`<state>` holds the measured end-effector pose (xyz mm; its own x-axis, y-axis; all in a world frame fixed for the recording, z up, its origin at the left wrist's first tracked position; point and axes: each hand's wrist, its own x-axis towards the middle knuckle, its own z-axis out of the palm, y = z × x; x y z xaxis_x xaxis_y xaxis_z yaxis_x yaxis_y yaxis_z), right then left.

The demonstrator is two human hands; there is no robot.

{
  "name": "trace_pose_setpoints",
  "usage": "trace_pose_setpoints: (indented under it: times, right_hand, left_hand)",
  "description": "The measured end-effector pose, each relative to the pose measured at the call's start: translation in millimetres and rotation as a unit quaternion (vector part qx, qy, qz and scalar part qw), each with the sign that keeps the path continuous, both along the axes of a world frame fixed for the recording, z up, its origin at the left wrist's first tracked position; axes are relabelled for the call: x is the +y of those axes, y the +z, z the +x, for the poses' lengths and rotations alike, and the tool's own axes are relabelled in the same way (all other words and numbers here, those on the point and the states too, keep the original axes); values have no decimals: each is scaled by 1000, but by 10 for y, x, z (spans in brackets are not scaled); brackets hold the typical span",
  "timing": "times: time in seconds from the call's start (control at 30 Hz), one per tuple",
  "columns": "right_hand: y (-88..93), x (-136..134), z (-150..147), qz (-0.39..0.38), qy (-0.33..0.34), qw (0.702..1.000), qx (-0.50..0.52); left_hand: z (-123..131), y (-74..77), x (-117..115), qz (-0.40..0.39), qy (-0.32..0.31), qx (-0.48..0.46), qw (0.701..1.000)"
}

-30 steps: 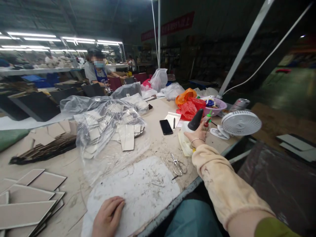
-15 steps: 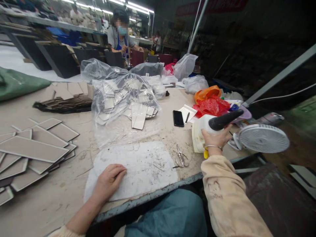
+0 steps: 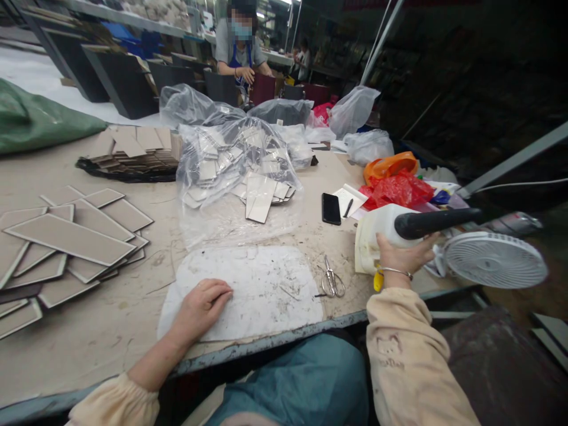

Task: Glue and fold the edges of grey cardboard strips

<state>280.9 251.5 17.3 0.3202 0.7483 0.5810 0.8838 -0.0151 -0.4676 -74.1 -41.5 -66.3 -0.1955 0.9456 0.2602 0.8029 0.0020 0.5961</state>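
Observation:
My right hand (image 3: 406,257) is closed around the near side of a white plastic container (image 3: 381,225) with a yellowed base. From the container a black tapered piece (image 3: 432,223) sticks out to the right, over my fingers. My left hand (image 3: 204,305) rests on a stained white sheet (image 3: 261,284), its fingers drawn together and loosely curled, with nothing visible in them. Small scissors (image 3: 331,281) lie between the sheet and the container.
Grey-beige panels with pale edges (image 3: 71,236) lie heaped at left. Behind the sheet, a clear plastic bag (image 3: 213,219) holds smaller pieces. A phone (image 3: 331,209), pen (image 3: 348,207), red bag (image 3: 399,189) and white fan (image 3: 494,258) are rightward. A masked person (image 3: 242,56) works beyond.
My view has tilted down and shifted left. The black piece now points more level to the right, and my right hand has kept hold of the container. My left hand stays on the sheet.

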Motion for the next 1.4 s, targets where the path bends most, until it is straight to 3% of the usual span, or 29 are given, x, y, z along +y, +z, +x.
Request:
trace_pose_setpoints:
  times: [0.57,0.93,1.13,1.27,1.33,1.4]
  right_hand:
    - [-4,11,6,-3,-16,999,28]
    - [-126,93,-32,-83,-22,996,37]
    - [-21,121,172,-159,-9,982,106]
    - [28,-125,447,-19,13,991,132]
    - [8,-343,546,59,24,987,145]
    - [-44,-605,571,90,39,981,168]
  left_hand:
    - [7,34,5,9,-2,-4,1000]
    - [-5,0,7,6,-2,2,1000]
    - [-39,-52,-3,2,-3,11,1000]
    - [-66,-92,8,0,-8,15,1000]
    - [-77,-105,14,1,-4,19,1000]
    - [-90,-117,18,-2,1,26,1000]
